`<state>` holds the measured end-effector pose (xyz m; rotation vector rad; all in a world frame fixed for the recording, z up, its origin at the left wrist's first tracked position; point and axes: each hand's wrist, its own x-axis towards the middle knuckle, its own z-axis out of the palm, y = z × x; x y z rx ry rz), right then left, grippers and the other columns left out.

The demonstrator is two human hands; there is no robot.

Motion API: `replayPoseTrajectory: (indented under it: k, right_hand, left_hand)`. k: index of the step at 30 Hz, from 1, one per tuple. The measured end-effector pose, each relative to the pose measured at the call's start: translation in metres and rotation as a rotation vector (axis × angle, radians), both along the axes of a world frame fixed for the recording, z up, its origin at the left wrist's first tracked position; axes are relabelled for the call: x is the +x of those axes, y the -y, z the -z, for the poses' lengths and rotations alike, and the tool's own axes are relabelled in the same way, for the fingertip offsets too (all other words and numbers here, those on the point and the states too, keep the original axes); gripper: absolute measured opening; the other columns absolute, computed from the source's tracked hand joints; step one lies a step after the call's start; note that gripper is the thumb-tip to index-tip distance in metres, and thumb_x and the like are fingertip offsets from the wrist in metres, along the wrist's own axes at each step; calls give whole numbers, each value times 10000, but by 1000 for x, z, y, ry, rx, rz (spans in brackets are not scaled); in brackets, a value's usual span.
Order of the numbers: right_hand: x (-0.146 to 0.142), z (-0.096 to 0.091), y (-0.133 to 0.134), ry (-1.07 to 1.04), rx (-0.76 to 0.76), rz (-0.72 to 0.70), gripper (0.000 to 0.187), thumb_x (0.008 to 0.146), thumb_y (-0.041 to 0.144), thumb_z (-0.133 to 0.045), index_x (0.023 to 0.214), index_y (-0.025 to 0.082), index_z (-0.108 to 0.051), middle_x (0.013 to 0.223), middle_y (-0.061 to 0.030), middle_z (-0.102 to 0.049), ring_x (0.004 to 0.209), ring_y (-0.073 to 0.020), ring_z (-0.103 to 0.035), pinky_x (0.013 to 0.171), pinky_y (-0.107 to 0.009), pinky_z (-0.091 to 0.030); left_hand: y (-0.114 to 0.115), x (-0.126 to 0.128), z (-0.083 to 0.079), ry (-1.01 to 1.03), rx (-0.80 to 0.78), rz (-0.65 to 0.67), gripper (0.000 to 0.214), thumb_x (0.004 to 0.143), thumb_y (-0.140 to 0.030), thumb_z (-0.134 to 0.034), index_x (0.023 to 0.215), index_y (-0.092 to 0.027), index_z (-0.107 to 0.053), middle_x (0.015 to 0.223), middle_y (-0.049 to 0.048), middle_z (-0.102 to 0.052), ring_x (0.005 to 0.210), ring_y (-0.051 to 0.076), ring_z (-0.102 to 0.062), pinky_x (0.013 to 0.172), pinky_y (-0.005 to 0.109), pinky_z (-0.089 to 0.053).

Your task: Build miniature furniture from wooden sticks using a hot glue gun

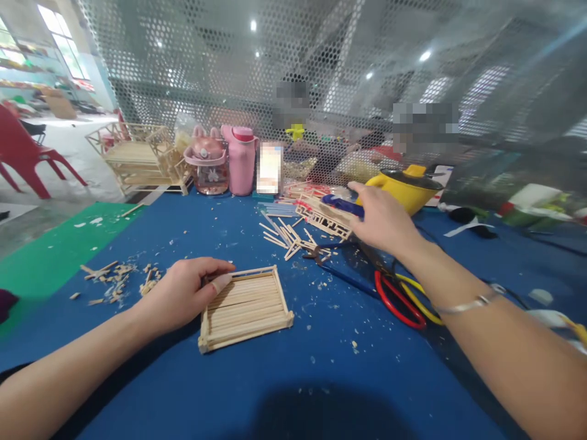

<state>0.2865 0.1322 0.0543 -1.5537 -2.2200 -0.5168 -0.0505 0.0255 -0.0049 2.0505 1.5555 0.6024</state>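
My left hand [190, 287] grips the left back corner of a small tray-like frame [247, 308] made of wooden sticks. Its thumb lies on the slatted floor of the frame, which rests on the blue tabletop. Farther back on the right, my right hand [383, 220] is closed round a dark blue tool [342, 205] that looks like a glue gun; the palm hides part of it. Below that tool lies a small openwork stick panel [323, 219]. Loose wooden sticks [288, 237] and a pair of pliers [339, 275] lie between the two hands.
Scissors with red and yellow handles [401, 299] lie under my right forearm. Behind stand a yellow pot [406, 189], a lit phone [269, 168], a pink bottle [242, 162], a rabbit-eared jar [208, 168] and a stick-built model [142, 156]. Wood scraps [110, 278] lie left.
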Motion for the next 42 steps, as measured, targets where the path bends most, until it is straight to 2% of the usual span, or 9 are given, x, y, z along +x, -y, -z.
replayPoseTrajectory:
  k: [3, 7, 10, 15, 20, 26, 33, 39, 42]
  right_hand:
    - [-14, 13, 45, -30, 51, -117, 447, 794, 202, -495, 1238, 144, -504, 1220, -147, -585, 1148, -294, -523, 979, -459, -399]
    - [-36, 35, 84, -94, -289, -259, 224, 798, 202, -517, 1003, 208, -607, 1033, -67, -674, 958, -233, -615, 854, -389, -479]
    - [-49, 44, 94, -177, -538, -356, 202, 768, 205, -573, 964, 230, -616, 923, -17, -690, 817, -182, -627, 742, -318, -493]
    - [-59, 49, 94, -370, -700, -458, 139, 788, 235, -587, 914, 228, -644, 814, 10, -689, 708, -144, -610, 670, -258, -472]
    - [-58, 50, 91, -546, -710, -426, 153, 777, 323, -632, 885, 232, -691, 808, 6, -708, 708, -160, -615, 697, -278, -476]
    - [-66, 31, 87, -687, -650, -374, 181, 759, 383, -641, 818, 221, -697, 806, -6, -704, 753, -180, -616, 735, -306, -469]
    - [-84, 22, 72, -949, -909, -252, 228, 770, 375, -607, 629, 195, -609, 615, 13, -605, 568, -105, -515, 604, -256, -436]
    - [-87, 33, 66, -940, -1059, -121, 280, 755, 393, -585, 573, 183, -545, 569, -16, -598, 487, -99, -503, 455, -228, -380]
    - [-84, 38, 65, -843, -1056, -84, 319, 765, 428, -567, 582, 169, -592, 575, -36, -634, 461, -107, -513, 420, -228, -346]
  left_hand:
    - [-1, 1, -1, -12, -4, -26, 408, 842, -434, -462, 1083, -193, -686, 986, 61, -738, 820, 233, -668, 709, 312, -503]
    - [0, 3, -7, -6, -13, -42, 386, 828, -429, -481, 1032, -201, -716, 969, 51, -744, 800, 225, -673, 726, 303, -504]
    - [1, 5, -10, 18, -58, -43, 364, 816, -430, -494, 991, -215, -729, 962, 36, -746, 836, 231, -671, 736, 302, -499]
    - [-2, 5, -12, 117, -189, -48, 332, 793, -439, -519, 955, -244, -733, 896, -4, -750, 834, 222, -670, 721, 290, -497]
    - [-3, 7, -14, 228, -317, -81, 322, 772, -434, -565, 943, -208, -718, 880, 24, -742, 827, 219, -663, 706, 293, -497]
    - [4, 11, -17, 529, -508, -85, 301, 751, -402, -615, 895, -149, -693, 752, 45, -713, 615, 150, -618, 555, 244, -480]
    - [13, 7, -19, 870, -660, -204, 307, 826, -366, -519, 1016, -175, -668, 848, 71, -728, 637, 142, -650, 555, 233, -511]
    - [16, 7, -16, 753, -719, -239, 374, 832, -447, -489, 976, -149, -665, 802, 87, -723, 602, 140, -655, 519, 212, -492]
    - [13, 2, -9, 541, -595, -232, 404, 848, -466, -432, 937, -144, -660, 680, 67, -706, 577, 171, -656, 510, 245, -487]
